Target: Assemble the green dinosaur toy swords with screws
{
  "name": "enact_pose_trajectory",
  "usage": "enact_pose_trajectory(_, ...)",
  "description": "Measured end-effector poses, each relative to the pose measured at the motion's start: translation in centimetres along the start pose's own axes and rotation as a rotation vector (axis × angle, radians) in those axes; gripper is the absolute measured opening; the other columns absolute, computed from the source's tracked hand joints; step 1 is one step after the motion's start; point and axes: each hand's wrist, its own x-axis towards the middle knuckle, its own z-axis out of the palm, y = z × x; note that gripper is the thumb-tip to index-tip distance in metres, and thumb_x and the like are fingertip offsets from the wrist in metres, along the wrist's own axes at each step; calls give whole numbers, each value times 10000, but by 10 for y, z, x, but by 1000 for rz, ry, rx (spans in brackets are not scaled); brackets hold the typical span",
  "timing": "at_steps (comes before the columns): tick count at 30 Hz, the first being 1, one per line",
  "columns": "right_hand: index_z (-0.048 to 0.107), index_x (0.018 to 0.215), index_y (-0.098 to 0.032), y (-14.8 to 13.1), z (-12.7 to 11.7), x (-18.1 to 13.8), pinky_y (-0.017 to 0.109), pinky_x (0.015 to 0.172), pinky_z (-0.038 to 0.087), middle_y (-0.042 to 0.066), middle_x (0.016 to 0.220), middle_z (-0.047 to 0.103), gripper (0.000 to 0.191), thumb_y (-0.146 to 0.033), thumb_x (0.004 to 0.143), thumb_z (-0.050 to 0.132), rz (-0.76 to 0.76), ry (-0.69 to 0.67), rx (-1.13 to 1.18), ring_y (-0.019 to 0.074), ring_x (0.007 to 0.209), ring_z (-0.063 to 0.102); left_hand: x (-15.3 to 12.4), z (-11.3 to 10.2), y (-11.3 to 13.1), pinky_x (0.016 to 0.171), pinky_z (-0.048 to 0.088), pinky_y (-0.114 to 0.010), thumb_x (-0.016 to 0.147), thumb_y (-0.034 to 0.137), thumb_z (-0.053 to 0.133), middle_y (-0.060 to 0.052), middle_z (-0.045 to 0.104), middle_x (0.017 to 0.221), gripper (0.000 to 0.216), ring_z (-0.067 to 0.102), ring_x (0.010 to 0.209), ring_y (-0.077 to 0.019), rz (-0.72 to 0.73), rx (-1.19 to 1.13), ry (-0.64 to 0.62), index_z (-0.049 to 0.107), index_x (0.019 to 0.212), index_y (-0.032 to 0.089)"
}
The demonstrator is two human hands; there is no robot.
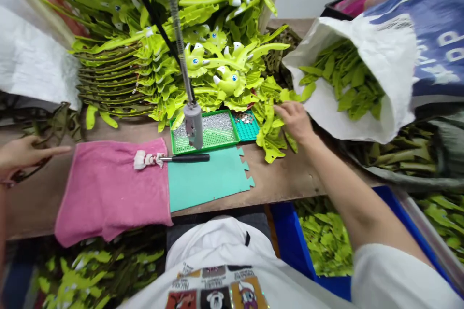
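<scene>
My right hand [296, 120] is at the right end of a heap of lime-green plastic dinosaur pieces [227, 81], fingers closed on a lime-green plastic piece [268, 123]. At the left edge my left hand [23, 155] is over the bench beside dark olive pieces [60, 123], one finger stretched out and nothing visibly held. Between my hands lie a pink cloth [116, 188] and a teal foam mat [206, 178]. A screwdriver [190, 158] with a black handle lies across the mat, its tip by a white wrapped bundle [147, 160] on the cloth.
A grey electric screwdriver [193, 125] hangs on a coiled spring over a green tray [235, 128] of small metal parts. Beside it is a teal tray [250, 133] with small discs. A white sack [395, 58] of green pieces and a blue bin [295, 236] are at right.
</scene>
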Motion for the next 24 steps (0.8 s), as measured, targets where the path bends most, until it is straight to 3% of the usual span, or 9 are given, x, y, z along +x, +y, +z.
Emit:
enact_pose_trajectory(2,721,1104,-31,0,-20,0,459,990,404,185,1127,705,559,-306,1001,246,-24,39,30,290,1217,590,-17,-14,10,542,468,-351,610,772,454,43,486,433,545,587,582,-265,-153,55,-18,549,860,297)
enact_pose_trajectory(5,692,1161,-104,-18,-54,-11,537,986,385,167,1139,714,513,-396,1002,302,-114,229,23,340,1227,580,-33,-16,14,724,537,-391,721,602,431,-73,695,809,481,642,841,-284,-155,192,210,587,963,217)
enact_pose_trajectory(7,590,1336,-175,-47,-72,-26,512,874,437,151,1020,692,460,-383,1001,353,-154,180,5,307,1011,639,-42,-8,12,870,529,-429,758,513,421,-130,706,1045,485,643,973,-279,-120,192,342,598,1044,164)
enact_pose_trajectory(9,541,1392,-167,-94,-81,-45,414,666,408,113,807,613,501,-410,996,354,-257,85,-9,249,724,568,-55,1,14,934,511,-437,752,479,448,-140,690,1107,524,644,1010,-271,-73,129,469,583,1119,131)
enact_pose_trajectory(11,552,1372,-178,-155,-79,-64,360,586,332,65,728,546,479,-412,971,436,-421,21,-1,197,616,455,-74,11,21,938,510,-416,718,474,497,-124,678,1083,594,648,989,-260,25,44,570,545,1189,116)
enact_pose_trajectory(13,537,1378,-218,-217,-64,-79,353,617,331,63,787,572,440,-254,942,487,-483,-83,18,193,659,462,-96,19,34,924,512,-392,716,494,524,-98,656,1070,604,646,953,-243,205,-31,586,526,1208,144)
enact_pose_trajectory(17,500,1402,-219,-300,-19,-90,370,692,388,85,895,606,447,-189,957,482,-525,-281,220,226,793,509,-140,37,57,861,534,-371,797,562,517,-33,638,1006,418,643,866,-221,571,-147,414,559,1092,269)
enact_pose_trajectory(20,516,1377,-206,-311,1,-88,397,753,439,109,990,624,418,-300,969,520,-514,-309,304,250,880,534,-167,52,68,844,548,-390,805,520,533,-3,649,971,407,662,848,-227,625,-248,346,531,1171,343)
enact_pose_trajectory(24,577,1284,-181,-277,-5,-89,458,967,465,134,1139,651,346,-322,972,523,-468,-68,516,260,1071,574,-201,71,95,872,558,-421,806,432,354,46,636,1209,689,683,1010,-229,407,-657,504,226,1480,489)
